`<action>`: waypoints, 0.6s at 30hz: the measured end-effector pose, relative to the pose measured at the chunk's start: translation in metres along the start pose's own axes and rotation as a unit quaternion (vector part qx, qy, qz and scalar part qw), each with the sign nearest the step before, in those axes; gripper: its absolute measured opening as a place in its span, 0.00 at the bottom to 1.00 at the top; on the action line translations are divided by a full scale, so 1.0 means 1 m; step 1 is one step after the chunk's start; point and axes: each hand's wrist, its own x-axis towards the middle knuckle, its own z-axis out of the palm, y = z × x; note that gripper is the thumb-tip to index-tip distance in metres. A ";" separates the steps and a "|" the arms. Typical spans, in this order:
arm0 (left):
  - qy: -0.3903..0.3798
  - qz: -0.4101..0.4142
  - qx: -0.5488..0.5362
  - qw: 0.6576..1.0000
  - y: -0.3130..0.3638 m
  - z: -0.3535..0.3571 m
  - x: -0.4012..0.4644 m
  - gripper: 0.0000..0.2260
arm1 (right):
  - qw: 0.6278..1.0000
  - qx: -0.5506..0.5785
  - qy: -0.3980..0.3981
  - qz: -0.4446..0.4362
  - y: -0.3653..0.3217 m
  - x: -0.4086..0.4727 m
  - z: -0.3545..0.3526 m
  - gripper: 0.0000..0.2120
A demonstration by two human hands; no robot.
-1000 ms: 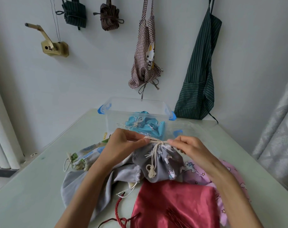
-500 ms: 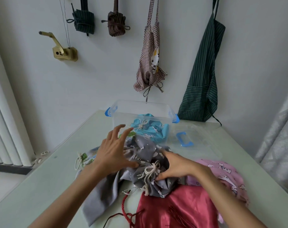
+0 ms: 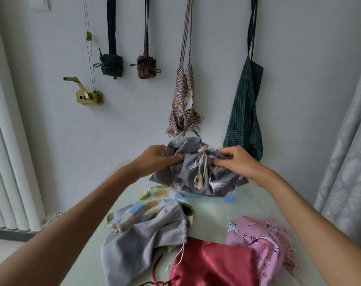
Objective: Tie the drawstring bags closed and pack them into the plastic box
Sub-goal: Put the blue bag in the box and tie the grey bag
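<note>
A grey printed drawstring bag [image 3: 188, 174], its white cord tied and hanging down the front, is held up at the far end of the table. My left hand [image 3: 157, 158] grips its left side and my right hand [image 3: 233, 159] grips its right side. The bag covers almost all of the clear plastic box; only a blue clip [image 3: 228, 198] shows under it. Nearer me on the table lie a plain grey bag [image 3: 138, 244], a patterned white, blue and green bag [image 3: 152, 203], a red satin bag [image 3: 212, 263] and a pink printed bag [image 3: 264, 234].
The pale green table [image 3: 212, 209] stands against a white wall. Aprons and rolled cloth bundles hang on the wall, beside a brass crank [image 3: 86, 96]. A radiator is at the left, a curtain at the right.
Both hands finished pulling the cord, gathered the grey printed bag and lifted it forward over the box. The camera tilted up, so the box is now hidden behind the bag.
</note>
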 end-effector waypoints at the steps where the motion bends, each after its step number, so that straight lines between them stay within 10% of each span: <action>1: -0.014 -0.006 -0.047 0.999 0.012 -0.004 -0.002 0.16 | 1.000 0.015 0.012 -0.008 -0.008 0.000 -0.007 0.06; 7: -0.113 -0.056 -0.065 0.990 0.035 -0.007 0.000 0.15 | 0.998 -0.013 0.046 -0.030 -0.025 0.010 -0.015 0.07; 18: 0.182 0.000 0.183 0.966 0.010 -0.016 0.132 0.15 | 0.947 -0.205 0.229 -0.095 0.006 0.130 0.013 0.04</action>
